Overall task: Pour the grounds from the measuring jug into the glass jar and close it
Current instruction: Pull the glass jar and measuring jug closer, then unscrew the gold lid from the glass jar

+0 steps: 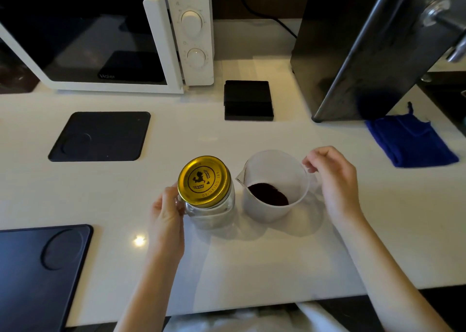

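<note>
A glass jar (214,212) stands on the white counter with a gold lid (203,181) on top of it. My left hand (167,212) grips the jar's left side, at its handle. Right beside the jar stands a translucent measuring jug (274,178) with dark grounds (267,194) in its bottom and its spout turned toward the jar. My right hand (332,178) is at the jug's right side, fingers curled around the handle; the handle itself is mostly hidden by the hand.
A white microwave (106,34) stands at the back left and a tall black appliance (365,49) at the back right. Black mats (100,136) (37,266) lie to the left, a small black scale (248,100) behind, a blue cloth (408,142) at right.
</note>
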